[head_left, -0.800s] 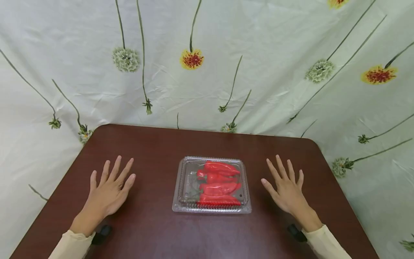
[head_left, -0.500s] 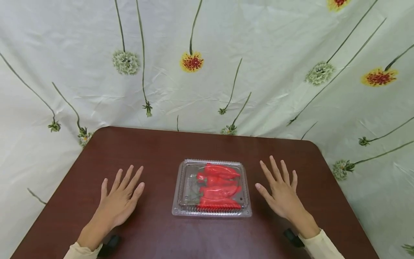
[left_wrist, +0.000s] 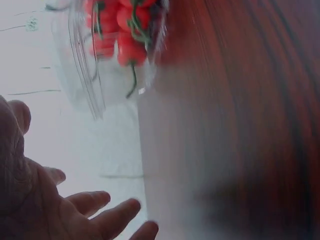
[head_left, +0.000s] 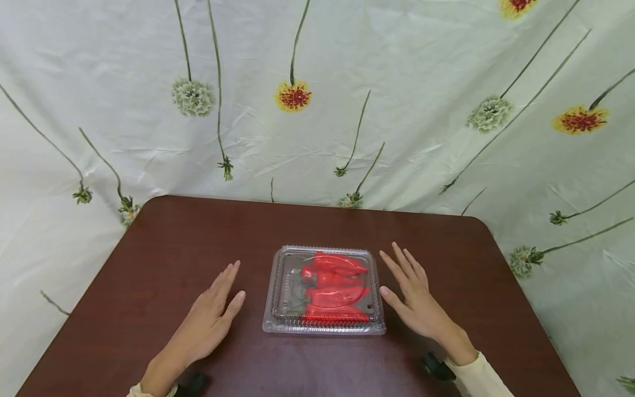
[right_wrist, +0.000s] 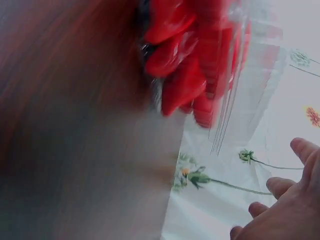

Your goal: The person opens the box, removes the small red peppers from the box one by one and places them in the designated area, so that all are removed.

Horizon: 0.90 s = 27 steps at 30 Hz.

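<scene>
A clear plastic clamshell box (head_left: 292, 286) lies closed on the table, with several red peppers (head_left: 337, 295) inside it. Green stems (left_wrist: 134, 80) of the peppers show through its wall in the left wrist view. My left hand (head_left: 208, 320) hovers to the left of the box, apart from it, fingers straight and thumb spread. On the other side, my right hand (head_left: 414, 303) is held close to the box's right edge with straight, spread fingers; whether its thumb touches the edge I cannot tell. Neither hand holds anything.
The dark brown wooden table (head_left: 223, 220) has rounded far corners. Behind it hangs a pale cloth (head_left: 416, 55) printed with flowers. A small black device sits under each wrist, the right one (head_left: 438, 366) more visible than the left (head_left: 193, 385).
Both hands have moved inward toward the box, the left to the right and the right to the left. The left hand has turned more onto its edge. The box stays in place.
</scene>
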Each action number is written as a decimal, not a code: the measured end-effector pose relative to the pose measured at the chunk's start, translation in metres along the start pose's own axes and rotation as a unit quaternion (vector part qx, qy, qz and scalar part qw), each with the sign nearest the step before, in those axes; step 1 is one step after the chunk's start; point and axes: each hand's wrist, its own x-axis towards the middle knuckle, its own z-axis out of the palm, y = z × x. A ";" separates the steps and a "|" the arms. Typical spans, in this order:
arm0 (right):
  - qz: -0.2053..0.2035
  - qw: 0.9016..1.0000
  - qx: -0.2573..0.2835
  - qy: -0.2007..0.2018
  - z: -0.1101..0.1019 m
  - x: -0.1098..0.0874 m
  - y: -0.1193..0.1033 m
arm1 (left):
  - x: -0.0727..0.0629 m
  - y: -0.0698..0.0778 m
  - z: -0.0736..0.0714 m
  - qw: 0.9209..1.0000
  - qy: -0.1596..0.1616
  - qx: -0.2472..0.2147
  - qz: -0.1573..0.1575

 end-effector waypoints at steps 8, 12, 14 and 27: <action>-0.012 0.988 0.152 0.004 0.014 0.006 -0.005 | 0.000 0.013 0.018 0.988 -0.022 -0.154 0.002; 0.001 0.983 0.183 0.005 0.022 0.008 -0.006 | 0.003 0.018 0.024 0.970 -0.033 -0.238 -0.027; 0.008 0.981 0.195 0.006 0.025 0.009 -0.006 | 0.005 0.019 0.025 0.955 -0.045 -0.289 -0.044; 0.021 0.976 0.218 -0.007 0.042 0.006 -0.006 | 0.012 0.016 0.035 0.890 -0.103 -0.440 -0.066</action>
